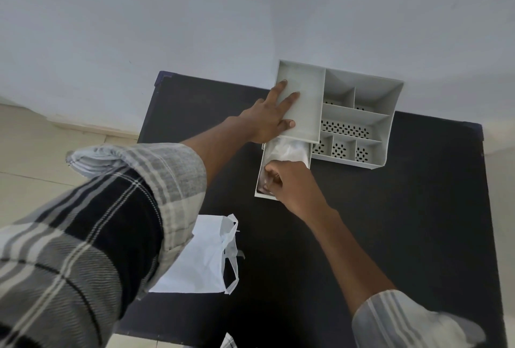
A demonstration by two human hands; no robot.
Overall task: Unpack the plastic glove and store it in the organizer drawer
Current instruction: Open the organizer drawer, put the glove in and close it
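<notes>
While your left hand (269, 117) lies flat with its fingers spread across the solid grey top panel of the organizer (359, 113), your right hand (289, 183) is curled down into the pulled-out drawer (263, 169) just below it, near the centre of the frame. Your right fingertips are bunched together and pressed onto the clear plastic glove (287, 148), which sits crumpled inside the drawer, filling it from the organizer's front edge down to your knuckles; whether you are pinching the film or only pushing on it, you cannot tell from this angle. The drawer juts out from under the panel toward the lower left, its near end resting over the black surface (390, 222). To the right of the panel, the organizer's open compartments show perforated floors: two small ones at the top, a long one in the middle, and three small ones along the bottom. A white plastic bag (200, 261) lies flat on the surface in the lower middle of the frame, well apart from the drawer and partly covered by your plaid left sleeve (106, 222). Your right sleeve (404, 319) shows in the lower right corner. A pale wall (250, 13) fills the upper half of the frame, and light floor tiles (41, 152) appear at the left.
</notes>
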